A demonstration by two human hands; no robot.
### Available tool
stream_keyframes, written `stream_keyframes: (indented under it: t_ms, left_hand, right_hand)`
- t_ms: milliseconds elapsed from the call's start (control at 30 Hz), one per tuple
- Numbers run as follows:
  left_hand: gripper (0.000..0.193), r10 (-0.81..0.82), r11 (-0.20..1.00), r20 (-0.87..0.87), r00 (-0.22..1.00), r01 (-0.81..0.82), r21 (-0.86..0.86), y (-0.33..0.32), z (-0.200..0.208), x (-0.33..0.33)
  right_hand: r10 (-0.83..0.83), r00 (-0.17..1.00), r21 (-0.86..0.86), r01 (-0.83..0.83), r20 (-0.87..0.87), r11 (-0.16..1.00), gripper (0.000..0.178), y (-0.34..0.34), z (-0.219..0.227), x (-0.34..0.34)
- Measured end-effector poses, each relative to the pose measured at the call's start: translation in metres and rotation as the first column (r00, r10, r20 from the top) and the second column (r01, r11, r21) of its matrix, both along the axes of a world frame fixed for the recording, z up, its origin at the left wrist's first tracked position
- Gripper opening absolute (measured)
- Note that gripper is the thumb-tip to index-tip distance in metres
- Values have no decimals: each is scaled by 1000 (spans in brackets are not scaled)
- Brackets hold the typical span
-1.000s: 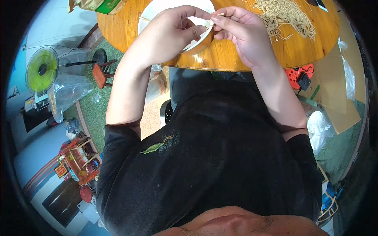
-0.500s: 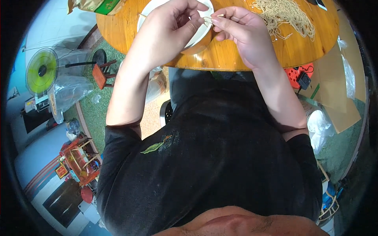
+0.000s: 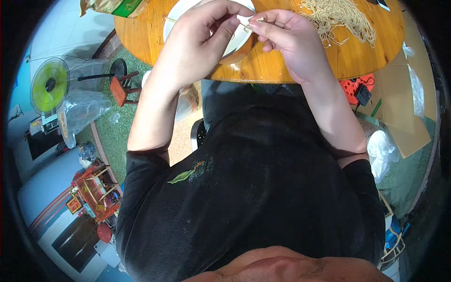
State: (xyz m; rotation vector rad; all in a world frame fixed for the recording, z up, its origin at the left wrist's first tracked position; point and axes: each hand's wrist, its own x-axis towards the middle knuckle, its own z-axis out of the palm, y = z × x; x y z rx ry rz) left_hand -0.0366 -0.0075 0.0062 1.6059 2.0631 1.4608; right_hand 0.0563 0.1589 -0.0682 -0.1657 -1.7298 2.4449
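one white bowl [image 3: 236, 46] sat on the wood table [image 3: 141, 40], partly hidden by the l. hand [image 3: 195, 49]; contents hard to make out. the r. hand [image 3: 300, 49] pinched a thin pale cord [image 3: 244, 26] over the bowl's r. side; whether l. thumb & index gripped it too couldn't be told. tan cord pile [image 3: 343, 21] lay r. of that; green bag [image 3: 127, 7] cut off up top, contents unseen.
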Motion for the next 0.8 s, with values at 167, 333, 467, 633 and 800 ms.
stream_keyframes:
  t_ms: [167,333,467,633,800]
  left_hand:
    - [17,-235,925,-115,965,258,278,1,2,2]
    - [12,317,897,358,878,-154,-415,-1,33,26]
    - [13,366,884,435,823,-162,-438,-1,36,30]
    - [6,367,760,-42,929,-325,-563,4,51,34]
    - [14,294,834,-351,889,-418,-360,-17,13,20]
  right_hand:
    - [-28,999,66,29,-18,997,19,-3,4,2]
    - [-14,999,95,18,-42,995,19,0,-2,2]
    - [-16,999,81,20,-42,997,21,-2,2,2]
    - [0,1000,51,0,4,999,20,-1,0,0]
    - [-3,1000,-22,4,25,1000,19,-4,5,1]
